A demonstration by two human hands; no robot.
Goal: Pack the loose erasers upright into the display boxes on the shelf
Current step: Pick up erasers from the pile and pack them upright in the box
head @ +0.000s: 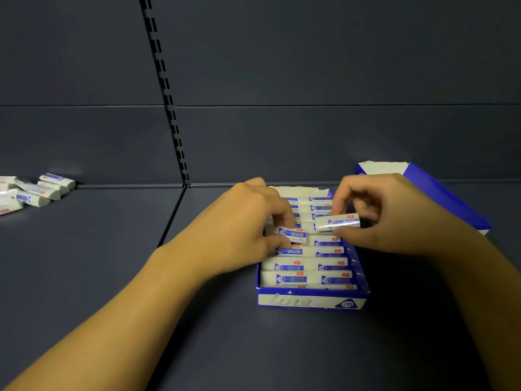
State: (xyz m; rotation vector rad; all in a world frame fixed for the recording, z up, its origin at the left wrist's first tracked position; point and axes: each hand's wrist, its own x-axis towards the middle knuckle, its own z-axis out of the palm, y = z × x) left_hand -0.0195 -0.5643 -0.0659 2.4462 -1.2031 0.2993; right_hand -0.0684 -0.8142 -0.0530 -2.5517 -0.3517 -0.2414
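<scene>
A blue and white display box [311,301] marked 2B stands on the dark shelf, holding two columns of upright white erasers with blue sleeves. My left hand [251,221] pinches one eraser [291,235] in the left column, between thumb and fingers. My right hand [389,213] holds a wrapped eraser [337,222] lengthwise just above the right column. The hands hide the box's middle rows.
A pile of loose erasers [33,191] lies at the far left of the shelf against the back panel. A second blue box [439,193] stands tilted behind my right hand. A slotted upright [169,108] divides the back wall.
</scene>
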